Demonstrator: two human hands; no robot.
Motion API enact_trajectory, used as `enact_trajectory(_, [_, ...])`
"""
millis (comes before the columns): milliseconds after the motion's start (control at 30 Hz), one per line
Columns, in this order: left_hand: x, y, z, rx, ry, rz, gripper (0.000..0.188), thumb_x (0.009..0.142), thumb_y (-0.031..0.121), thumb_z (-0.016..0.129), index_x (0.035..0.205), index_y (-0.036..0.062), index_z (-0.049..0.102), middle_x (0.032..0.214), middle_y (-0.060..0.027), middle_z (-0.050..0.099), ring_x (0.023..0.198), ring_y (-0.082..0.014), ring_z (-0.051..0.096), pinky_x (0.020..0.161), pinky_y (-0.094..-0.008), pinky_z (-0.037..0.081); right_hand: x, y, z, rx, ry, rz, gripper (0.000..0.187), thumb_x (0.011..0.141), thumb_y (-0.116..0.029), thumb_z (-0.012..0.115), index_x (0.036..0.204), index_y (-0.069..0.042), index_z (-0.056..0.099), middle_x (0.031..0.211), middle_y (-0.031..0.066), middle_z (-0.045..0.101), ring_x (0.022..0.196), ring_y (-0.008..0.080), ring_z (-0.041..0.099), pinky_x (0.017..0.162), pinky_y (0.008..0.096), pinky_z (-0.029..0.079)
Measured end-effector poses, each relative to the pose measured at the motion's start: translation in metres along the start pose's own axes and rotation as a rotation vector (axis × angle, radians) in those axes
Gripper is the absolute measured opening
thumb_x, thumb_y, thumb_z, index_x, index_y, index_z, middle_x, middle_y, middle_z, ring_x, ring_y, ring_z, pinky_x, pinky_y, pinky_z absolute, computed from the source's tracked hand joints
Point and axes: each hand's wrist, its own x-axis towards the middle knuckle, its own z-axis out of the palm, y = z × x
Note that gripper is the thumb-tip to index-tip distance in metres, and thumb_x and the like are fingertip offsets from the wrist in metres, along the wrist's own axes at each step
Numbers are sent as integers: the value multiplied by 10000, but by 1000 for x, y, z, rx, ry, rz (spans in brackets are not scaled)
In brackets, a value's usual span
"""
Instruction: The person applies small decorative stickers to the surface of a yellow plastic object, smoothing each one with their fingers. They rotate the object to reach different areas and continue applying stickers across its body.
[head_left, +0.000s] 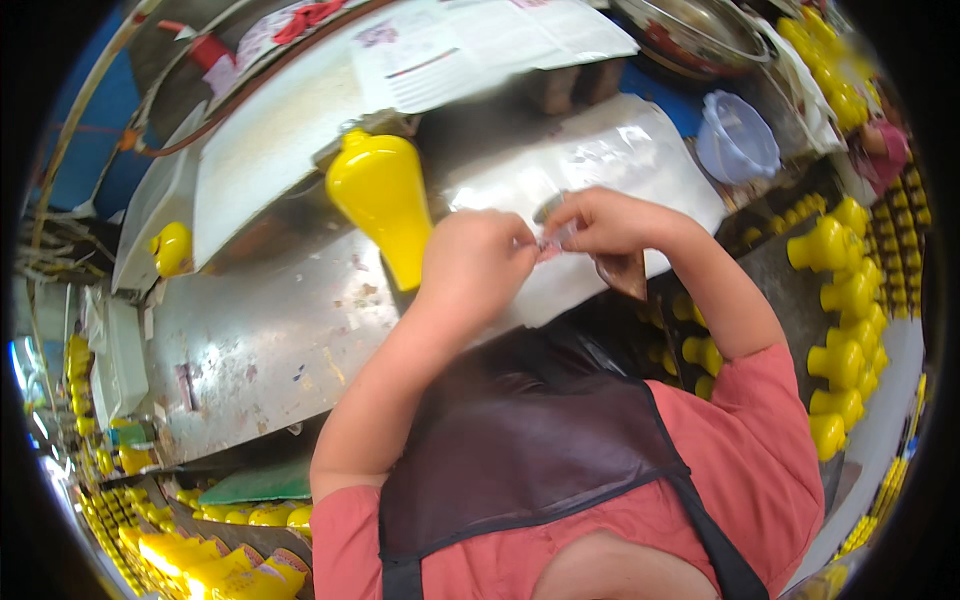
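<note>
Over the front part of the metal worktable, my left hand (478, 262) and my right hand (605, 222) meet with bent fingers. Both pinch a small, thin pinkish piece (550, 250) that looks translucent; its exact kind is too small to make out. Just left of my left hand is a glossy yellow vase (378, 185), its wide shoulder away from me and its narrow end toward me. Beneath my hands a shiny whitish sheet (640, 150) covers part of the table. A brown pointed flap (623, 277) shows below my right hand.
The worktable (260, 340) has stains and scraps on its bare metal. A light blue bucket (737, 140) and a large metal basin (695, 38) stand at far right. Printed paper (480, 50) lies on a white board. Yellow vases (845, 340) line racks at both sides.
</note>
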Motion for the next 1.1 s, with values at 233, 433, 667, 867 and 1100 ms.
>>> enact_trajectory(233, [-58,-21,-71,-128,31,-330,105,811,106,768,843,19,719,780,-76,707,695,-169,647,654,-301,497,16,-49,3,211,-40,138,268,862,-242,753,956,9,733,832,50,706,785,112,603,760,293,504])
enact_trajectory(433, [-93,-51,-104,-724,65,-514,160,834,15,754,985,-7,705,870,-32,724,799,-74,641,722,-229,507,40,-87,14,286,-58,30,340,911,-320,687,866,16,696,714,40,625,703,91,553,655,293,481])
enact_trajectory(667, [-101,-119,-71,-969,48,-733,326,869,-1,732,1184,9,652,908,-5,704,846,-70,646,797,-202,490,86,-97,37,43,28,199,292,871,-270,682,832,20,685,702,111,644,648,157,589,637,324,496])
enact_trajectory(867, [-102,-143,-43,-493,237,-639,326,921,115,641,1227,3,641,1000,-89,698,931,-181,639,849,-313,494,87,-87,48,31,96,151,288,873,-265,686,840,20,696,710,136,657,646,188,615,634,338,500])
enact_trajectory(1100, [-88,-110,14,-453,511,-384,697,888,304,649,1466,-10,419,1275,-214,600,1220,-361,538,1079,-470,390,90,-65,54,6,189,183,259,893,-264,696,875,-6,710,739,135,678,663,204,630,662,351,508])
